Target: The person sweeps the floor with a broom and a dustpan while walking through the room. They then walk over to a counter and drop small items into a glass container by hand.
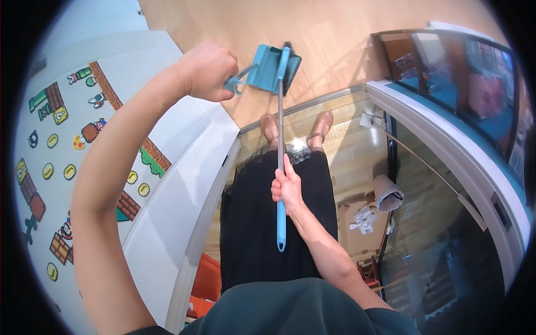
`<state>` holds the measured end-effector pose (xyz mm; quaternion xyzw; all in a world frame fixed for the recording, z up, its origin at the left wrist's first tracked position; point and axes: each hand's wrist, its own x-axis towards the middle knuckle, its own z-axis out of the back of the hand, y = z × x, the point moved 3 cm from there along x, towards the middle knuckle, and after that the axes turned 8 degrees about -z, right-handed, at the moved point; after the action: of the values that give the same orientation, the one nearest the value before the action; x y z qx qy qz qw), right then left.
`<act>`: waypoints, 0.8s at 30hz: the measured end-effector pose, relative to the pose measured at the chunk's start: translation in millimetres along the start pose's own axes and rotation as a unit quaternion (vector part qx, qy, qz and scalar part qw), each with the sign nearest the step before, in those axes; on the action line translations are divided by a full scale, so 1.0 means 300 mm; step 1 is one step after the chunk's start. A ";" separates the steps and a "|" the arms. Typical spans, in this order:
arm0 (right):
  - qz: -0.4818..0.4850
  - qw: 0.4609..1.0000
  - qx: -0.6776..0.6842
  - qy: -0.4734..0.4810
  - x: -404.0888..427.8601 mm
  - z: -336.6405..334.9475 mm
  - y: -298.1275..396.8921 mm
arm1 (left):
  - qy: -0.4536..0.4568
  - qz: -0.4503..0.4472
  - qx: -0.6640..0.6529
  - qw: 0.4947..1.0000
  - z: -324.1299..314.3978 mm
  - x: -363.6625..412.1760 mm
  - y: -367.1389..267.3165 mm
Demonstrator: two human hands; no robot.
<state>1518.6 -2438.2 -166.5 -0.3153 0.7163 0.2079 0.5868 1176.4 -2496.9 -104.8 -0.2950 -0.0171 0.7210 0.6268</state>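
My left hand [208,71] is closed around the upper end of a blue handle belonging to a blue dustpan [264,67]. The pan has a row of comb teeth along one side. My right hand [288,186] grips the long-handled broom [280,121] at its grey pole, just above the light-blue end grip. The pole runs away from me between my feet, and its blue head with dark bristles [287,79] overlaps the dustpan's right part. Whether the bristles touch the pan or the floor beyond cannot be told.
My shoes [320,125] stand by a metal door track [343,92]. A white wall [96,167] with pixel-art stickers rises at left. On the right are a sliding door frame [444,130], a lined waste bin [387,194] and a cardboard piece [356,240] bearing plastic wrappers [364,217].
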 end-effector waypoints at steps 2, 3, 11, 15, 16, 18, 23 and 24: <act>0.007 0.999 0.004 0.043 -0.073 0.021 -0.009 | 0.007 0.012 -0.009 1.000 -0.008 -0.022 -0.003; 0.018 0.998 -0.005 0.061 -0.107 0.055 -0.002 | 0.004 0.008 -0.004 1.000 -0.005 -0.031 -0.011; 0.231 0.910 -0.276 -0.206 -0.022 0.259 0.218 | 0.022 -0.002 -0.027 0.999 -0.012 -0.156 0.008; 0.240 0.903 -0.254 -0.251 0.108 0.289 0.190 | 0.012 -0.004 -0.008 1.000 0.051 -0.198 0.022; 0.202 0.923 -0.215 -0.247 0.125 0.264 0.163 | 0.029 0.004 -0.002 1.000 0.055 -0.205 0.033; 0.154 0.958 -0.136 -0.200 0.152 0.160 0.016 | 0.050 0.012 0.005 0.999 0.038 -0.215 0.058; 0.025 1.000 0.015 -0.007 0.080 -0.122 -0.121 | 0.072 0.026 0.001 0.997 -0.024 -0.266 0.122; 0.017 0.999 0.024 0.030 0.066 -0.132 -0.106 | 0.081 0.036 0.004 0.996 -0.031 -0.289 0.134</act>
<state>1510.5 -2491.6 -174.6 -0.2944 0.7439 0.1909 0.5688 1148.2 -2588.0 -93.3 -0.3503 0.0467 0.7168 0.6011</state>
